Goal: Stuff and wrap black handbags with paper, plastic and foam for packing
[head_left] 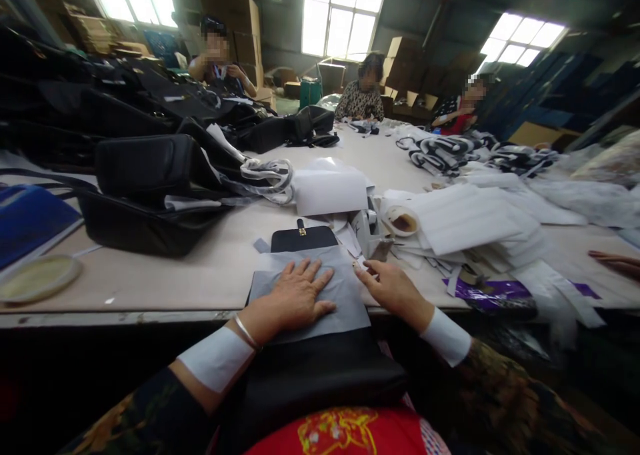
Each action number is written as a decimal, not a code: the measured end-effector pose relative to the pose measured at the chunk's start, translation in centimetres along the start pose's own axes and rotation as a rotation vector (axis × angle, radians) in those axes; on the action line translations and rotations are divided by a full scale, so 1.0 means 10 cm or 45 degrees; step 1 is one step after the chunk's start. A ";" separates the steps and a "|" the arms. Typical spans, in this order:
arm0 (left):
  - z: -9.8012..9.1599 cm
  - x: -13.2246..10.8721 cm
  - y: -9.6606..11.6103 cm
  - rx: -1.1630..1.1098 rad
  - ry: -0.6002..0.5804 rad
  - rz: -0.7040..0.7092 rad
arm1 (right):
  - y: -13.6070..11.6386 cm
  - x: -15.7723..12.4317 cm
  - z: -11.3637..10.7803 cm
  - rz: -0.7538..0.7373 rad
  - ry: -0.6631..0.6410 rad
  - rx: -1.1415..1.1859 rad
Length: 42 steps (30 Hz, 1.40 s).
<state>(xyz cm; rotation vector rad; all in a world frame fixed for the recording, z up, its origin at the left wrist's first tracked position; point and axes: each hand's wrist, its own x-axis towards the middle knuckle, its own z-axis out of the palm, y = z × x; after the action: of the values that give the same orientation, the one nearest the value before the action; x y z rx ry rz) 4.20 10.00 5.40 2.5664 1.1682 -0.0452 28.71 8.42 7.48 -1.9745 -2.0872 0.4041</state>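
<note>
My left hand (295, 298) lies flat with fingers spread on a thin grey-white sheet (345, 308). Beneath that sheet is a black bag (330, 362), which hangs over the table's front edge toward my lap. Its black flap with a small gold clasp (302, 228) shows beyond the sheet. To the right of the sheet, my right hand (397, 292) has thumb and forefinger drawn together. Something small and shiny shows at those fingertips, too small to name. Just beyond them stands a small grey box (367, 232) beside a roll of tape (401, 220).
Black bags (150, 182) are heaped at the left, near a blue packet (35, 222) and a round yellowish roll (40, 276). White sheets (460, 215) and a purple wrapper (493, 296) lie to the right. Wrapped straps (440, 152) lie farther back. Several people sit around the table.
</note>
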 end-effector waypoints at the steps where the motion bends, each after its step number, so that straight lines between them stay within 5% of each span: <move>1: 0.00 0.00 0.01 0.003 -0.001 -0.004 | 0.00 0.02 0.04 0.049 -0.047 0.111; 7: -0.04 -0.01 0.03 0.045 -0.003 0.010 | -0.10 0.02 0.21 0.049 0.006 0.193; 13: -0.06 0.07 0.02 0.087 -0.032 -0.020 | 0.16 -0.12 0.03 0.075 0.101 0.063; 19: -0.06 0.13 0.06 0.150 -0.070 -0.034 | 0.72 -0.42 -0.25 0.237 0.216 -0.043; 25: 0.25 0.30 -0.15 0.238 0.063 -0.025 | 1.19 -0.94 -0.34 0.471 0.277 -0.134; 32: 0.39 0.35 -0.27 0.248 0.143 -0.006 | 2.01 -1.09 -0.71 0.769 0.441 -0.310; 37: 0.33 0.34 -0.21 0.264 0.141 0.006 | 2.80 -1.26 -0.88 0.986 0.238 -0.389; 42: 0.32 0.35 -0.20 0.309 0.110 -0.004 | 3.18 -1.41 -0.63 1.002 -0.020 -0.406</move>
<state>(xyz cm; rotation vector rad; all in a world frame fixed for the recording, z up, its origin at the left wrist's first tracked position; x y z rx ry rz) 5.34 12.78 1.25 2.8020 1.2678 -0.0818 61.41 -3.88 2.17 -2.9465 -1.3510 0.2161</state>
